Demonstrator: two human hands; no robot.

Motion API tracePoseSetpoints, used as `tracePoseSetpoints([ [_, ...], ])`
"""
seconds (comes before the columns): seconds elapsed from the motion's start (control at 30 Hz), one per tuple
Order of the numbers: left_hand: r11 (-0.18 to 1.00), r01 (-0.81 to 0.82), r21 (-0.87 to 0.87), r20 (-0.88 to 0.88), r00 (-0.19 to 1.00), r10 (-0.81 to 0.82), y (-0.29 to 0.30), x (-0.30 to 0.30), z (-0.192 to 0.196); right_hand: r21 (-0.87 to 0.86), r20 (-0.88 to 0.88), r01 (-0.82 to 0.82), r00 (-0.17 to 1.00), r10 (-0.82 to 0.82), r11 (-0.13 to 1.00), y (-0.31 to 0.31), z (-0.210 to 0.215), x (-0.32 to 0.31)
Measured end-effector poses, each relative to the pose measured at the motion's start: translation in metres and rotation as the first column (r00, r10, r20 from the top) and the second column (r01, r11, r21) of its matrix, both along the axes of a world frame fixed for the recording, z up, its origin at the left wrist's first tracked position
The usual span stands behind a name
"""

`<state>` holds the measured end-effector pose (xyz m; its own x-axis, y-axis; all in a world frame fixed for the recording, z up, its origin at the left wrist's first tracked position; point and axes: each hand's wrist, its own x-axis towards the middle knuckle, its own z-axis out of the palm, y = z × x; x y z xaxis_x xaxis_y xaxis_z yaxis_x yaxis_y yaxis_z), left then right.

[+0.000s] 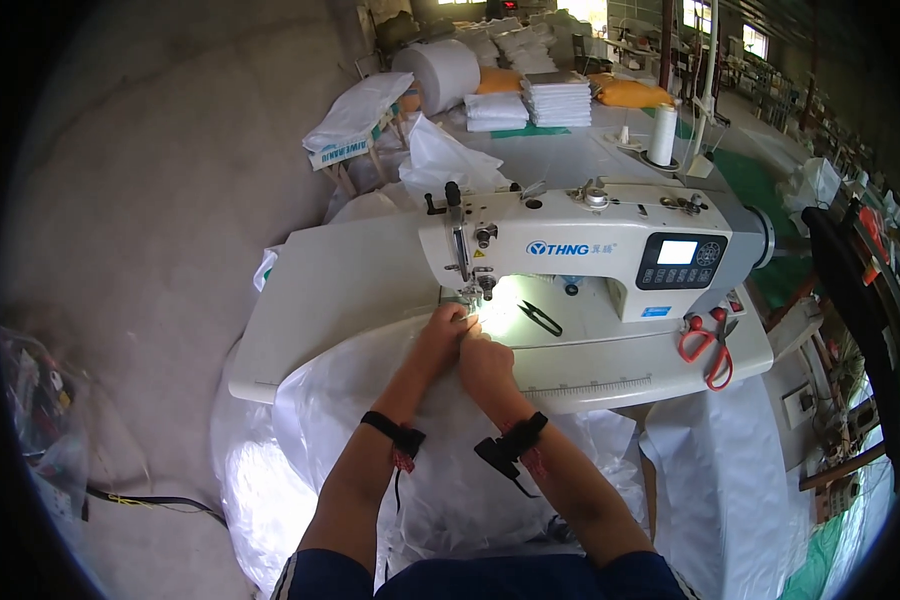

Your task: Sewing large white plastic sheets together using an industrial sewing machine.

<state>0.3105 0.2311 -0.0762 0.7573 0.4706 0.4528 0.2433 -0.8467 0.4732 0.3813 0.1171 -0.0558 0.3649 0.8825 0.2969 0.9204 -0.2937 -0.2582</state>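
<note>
Right below the needle and presser foot (pixel 472 292) of a white sewing machine (pixel 560 235), my two hands meet. My left hand (pixel 440 335) is closed, its fingertips pinched together by the foot. Knuckles up, my right hand (pixel 487 365) is closed too, its fingers touching the left ones. Whatever lies between the fingertips is too small and hidden to make out. A large white plastic sheet (pixel 355 360) runs from beside the hands across the table's front edge and hangs under my forearms. Black thread snips (pixel 541 318) lie on the machine bed, right of the lit needle area.
Red-handled scissors (pixel 708 350) rest at the table's right end. Behind the machine stand a white thread cone (pixel 662 137), folded white stacks (pixel 557 100) and a big white roll (pixel 436 78). A cable (pixel 160 500) crosses the floor at left. More white sheeting (pixel 720 470) hangs at right.
</note>
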Motion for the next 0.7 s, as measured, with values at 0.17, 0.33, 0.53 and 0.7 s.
tracePoseSetpoints([
  [0.17, 0.992, 0.029, 0.119, 0.084, 0.996, -0.039, 0.011, 0.0, -0.004, -0.008, -0.029, -0.017, 0.999, 0.016, 1.0, 0.004, 0.002, -0.001],
  [0.33, 0.987, 0.031, 0.16, 0.105, 0.993, -0.048, 0.009, -0.007, 0.01, -0.003, -0.083, -0.069, 0.994, 0.069, 0.998, 0.0, 0.014, 0.003],
  [0.53, 0.975, 0.079, 0.208, 0.052, 0.994, -0.092, 0.007, -0.009, 0.018, -0.037, -0.201, -0.028, 0.979, 0.02, 0.999, 0.0, 0.013, 0.001],
  [0.7, 0.965, -0.03, 0.262, 0.0, 1.0, 0.031, -0.007, -0.026, 0.013, 0.144, -0.601, 0.061, 0.798, 0.038, 0.988, -0.029, -0.014, 0.004],
])
